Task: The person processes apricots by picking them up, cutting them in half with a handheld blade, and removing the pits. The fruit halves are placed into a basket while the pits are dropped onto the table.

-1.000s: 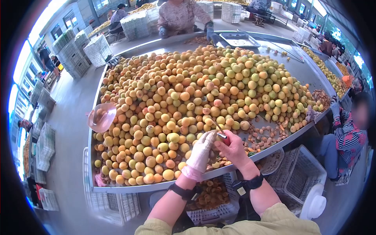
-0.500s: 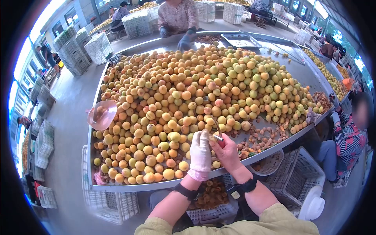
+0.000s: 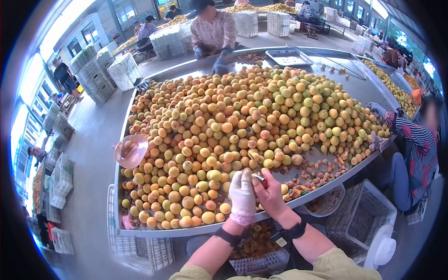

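Our left hand (image 3: 242, 191), in a pale glove, has its fingers drawn together and bent at the tips, with its back towards us; whether it pinches a fruit, we cannot tell. Our bare right hand (image 3: 273, 198) is closed around the handle of a thin curved tool (image 3: 255, 176), thumb along it, its metal end rising over the fruit (image 3: 205, 163). The two hands meet just inside the near rim of the metal table (image 3: 186, 232).

A second ago our left hand leaned in towards the right; now it stands more upright, while the tool remains in our right. We judge that the close two-handed work goes on at the same spot, only with the grip adjusted.

Beside our right hand lie brownish pits and scraps (image 3: 322, 171); the heaped fruit spreads beyond and to our left, with a pink scoop (image 3: 131, 151) near the left rim. Below the rim, a crate (image 3: 261, 265) holds orange-brown pieces.

On our right, a co-worker's arm (image 3: 405, 125) now reaches over the table, where half a second ago that hand was by the edge. Across from us, another person (image 3: 213, 32) has a gloved hand at the far side of the heap.
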`<state>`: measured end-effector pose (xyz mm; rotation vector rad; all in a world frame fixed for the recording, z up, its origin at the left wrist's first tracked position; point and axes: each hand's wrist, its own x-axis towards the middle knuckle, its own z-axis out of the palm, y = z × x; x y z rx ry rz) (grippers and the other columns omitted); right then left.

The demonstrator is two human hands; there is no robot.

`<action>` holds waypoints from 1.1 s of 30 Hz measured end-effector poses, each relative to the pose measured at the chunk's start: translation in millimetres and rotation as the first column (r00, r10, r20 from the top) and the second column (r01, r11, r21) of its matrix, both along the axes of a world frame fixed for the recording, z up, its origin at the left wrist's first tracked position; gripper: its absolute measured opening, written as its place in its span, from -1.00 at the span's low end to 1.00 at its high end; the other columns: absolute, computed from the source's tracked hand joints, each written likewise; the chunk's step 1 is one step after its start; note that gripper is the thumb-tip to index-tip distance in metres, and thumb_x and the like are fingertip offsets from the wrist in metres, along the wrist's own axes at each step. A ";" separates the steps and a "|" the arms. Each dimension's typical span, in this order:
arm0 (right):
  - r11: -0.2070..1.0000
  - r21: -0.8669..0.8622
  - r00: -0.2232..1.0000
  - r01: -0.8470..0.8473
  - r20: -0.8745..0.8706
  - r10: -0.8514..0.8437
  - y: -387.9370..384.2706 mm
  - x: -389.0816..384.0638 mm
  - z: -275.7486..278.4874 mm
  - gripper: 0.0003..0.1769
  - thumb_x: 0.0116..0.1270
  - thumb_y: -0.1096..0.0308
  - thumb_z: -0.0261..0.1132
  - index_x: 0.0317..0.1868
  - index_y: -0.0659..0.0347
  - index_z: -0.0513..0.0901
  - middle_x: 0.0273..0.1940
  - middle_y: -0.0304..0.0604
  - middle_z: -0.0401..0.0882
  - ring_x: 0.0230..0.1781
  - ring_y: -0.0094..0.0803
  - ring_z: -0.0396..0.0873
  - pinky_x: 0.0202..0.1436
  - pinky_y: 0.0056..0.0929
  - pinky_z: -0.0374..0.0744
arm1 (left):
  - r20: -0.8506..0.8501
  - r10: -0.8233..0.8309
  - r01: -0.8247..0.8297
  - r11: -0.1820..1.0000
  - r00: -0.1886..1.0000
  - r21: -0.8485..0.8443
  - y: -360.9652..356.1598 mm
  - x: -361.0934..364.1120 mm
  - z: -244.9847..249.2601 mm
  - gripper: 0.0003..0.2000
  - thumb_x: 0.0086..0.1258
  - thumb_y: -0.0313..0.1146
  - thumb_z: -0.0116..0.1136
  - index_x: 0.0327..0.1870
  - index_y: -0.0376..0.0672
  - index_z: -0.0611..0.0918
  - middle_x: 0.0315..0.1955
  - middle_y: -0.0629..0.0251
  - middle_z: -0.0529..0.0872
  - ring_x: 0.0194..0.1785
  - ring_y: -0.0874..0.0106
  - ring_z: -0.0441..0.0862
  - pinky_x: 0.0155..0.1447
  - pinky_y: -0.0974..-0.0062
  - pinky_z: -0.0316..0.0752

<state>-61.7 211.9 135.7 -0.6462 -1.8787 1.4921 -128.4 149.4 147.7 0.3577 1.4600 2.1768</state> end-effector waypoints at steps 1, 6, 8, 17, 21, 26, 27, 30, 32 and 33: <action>1.000 0.001 1.000 0.004 -0.001 -0.004 -2.8 -2.1 -0.4 -0.65 0.32 0.10 0.27 -0.26 0.26 0.47 -0.59 -0.23 0.43 -0.57 -0.52 0.38 -0.45 -0.50 0.42 | -0.061 -0.003 0.000 0.999 0.998 -0.049 -1.3 -0.3 5.7 -0.81 0.51 -0.28 -0.03 -0.24 -0.21 0.51 -0.38 0.47 0.52 -0.32 0.68 0.41 -0.24 0.68 0.38; 0.882 -0.472 0.980 -0.008 -0.181 -0.088 -17.0 -16.7 -16.9 -0.68 0.40 0.13 0.18 -0.17 0.26 0.46 -0.44 -0.41 0.50 -0.48 -0.72 0.37 -0.43 -0.69 0.40 | -0.328 0.044 -0.084 0.991 0.944 -0.109 5.0 -8.5 -10.2 -0.80 0.45 -0.41 0.04 -0.44 -0.26 0.49 -0.56 0.47 0.48 -0.48 0.65 0.37 -0.39 0.62 0.35; 0.811 -0.585 0.962 -0.003 -0.224 -0.158 -17.4 -17.6 -20.6 -0.67 0.41 0.10 0.15 -0.16 0.24 0.47 -0.46 -0.39 0.50 -0.52 -0.72 0.38 -0.49 -0.70 0.39 | -0.507 0.038 -0.130 0.981 0.861 -0.148 4.2 -12.5 -3.9 -0.82 0.37 -0.47 0.09 -0.49 -0.28 0.49 -0.59 0.34 0.47 -0.51 0.50 0.41 -0.41 0.53 0.35; 0.540 -0.839 0.995 -0.070 -0.096 -0.020 -8.5 -8.6 -4.4 -0.58 0.38 -0.04 0.10 -0.06 0.16 0.51 -0.30 -0.26 0.57 -0.38 -0.56 0.57 -0.38 -0.59 0.57 | -0.533 -0.035 -0.063 0.984 0.845 -0.165 4.0 -14.3 3.6 -0.79 0.32 -0.55 0.14 -0.56 -0.27 0.47 -0.63 0.26 0.43 -0.57 0.47 0.37 -0.46 0.48 0.30; 0.809 -0.587 0.953 -0.013 -0.251 -0.167 -9.6 -23.1 -20.5 -0.74 0.41 0.09 0.11 -0.21 0.11 0.45 -0.60 -0.43 0.32 -0.79 -0.67 0.23 -0.78 -0.63 0.18 | -0.585 0.023 -0.089 0.992 0.811 -0.085 7.7 -13.5 1.5 -0.79 0.34 -0.55 0.14 -0.55 -0.30 0.45 -0.63 0.28 0.42 -0.58 0.50 0.33 -0.47 0.51 0.28; 0.449 -0.888 0.994 -0.101 -0.069 0.087 -4.3 -5.8 10.8 -0.62 0.36 -0.10 0.06 -0.33 0.05 0.44 -0.71 -0.37 0.30 -0.91 -0.59 0.14 -0.87 -0.58 0.11 | -0.780 -0.065 -0.091 0.984 0.622 -0.155 1.2 -16.4 15.8 -0.82 0.28 -0.60 0.13 -0.56 -0.30 0.47 -0.64 0.25 0.43 -0.58 0.42 0.36 -0.47 0.48 0.29; 0.321 -0.938 0.990 -0.129 -0.101 0.102 -3.8 -5.9 4.7 -0.57 0.34 -0.17 0.05 -0.40 0.02 0.44 -0.73 -0.37 0.29 -0.91 -0.61 0.14 -0.87 -0.60 0.08 | -0.773 -0.100 -0.049 0.985 0.627 -0.167 -1.5 -15.3 18.7 -0.81 0.33 -0.59 0.09 -0.54 -0.31 0.47 -0.61 0.30 0.44 -0.55 0.52 0.35 -0.45 0.54 0.28; 0.206 -0.958 0.975 -0.201 -0.174 0.139 -1.8 0.4 5.2 -0.53 0.34 -0.22 0.03 -0.44 -0.01 0.44 -0.72 -0.38 0.31 -0.89 -0.63 0.16 -0.86 -0.61 0.07 | -0.794 0.005 -0.065 0.997 0.608 -0.044 -1.4 -16.9 10.8 -0.83 0.36 -0.49 0.08 -0.49 -0.29 0.51 -0.57 0.36 0.52 -0.51 0.53 0.41 -0.41 0.56 0.32; 0.020 -0.910 0.901 -0.415 -0.408 0.145 5.4 -0.7 0.8 -0.51 0.34 -0.24 0.04 -0.43 0.01 0.43 -0.68 -0.36 0.35 -0.85 -0.64 0.20 -0.80 -0.65 0.14 | -0.252 -0.012 -0.015 0.994 0.968 -0.104 -7.0 -12.9 23.7 -0.76 0.45 -0.32 0.01 -0.43 -0.26 0.51 -0.54 0.41 0.50 -0.52 0.59 0.35 -0.42 0.61 0.28; 0.017 -0.910 0.902 -0.413 -0.406 0.146 6.6 0.0 2.8 -0.51 0.34 -0.24 0.04 -0.43 0.01 0.43 -0.68 -0.36 0.35 -0.85 -0.64 0.20 -0.80 -0.65 0.14 | -0.226 0.003 -0.009 1.000 0.974 -0.026 -5.1 -21.7 18.4 -0.70 0.48 -0.17 -0.03 -0.37 -0.23 0.52 -0.52 0.38 0.49 -0.52 0.59 0.35 -0.44 0.62 0.27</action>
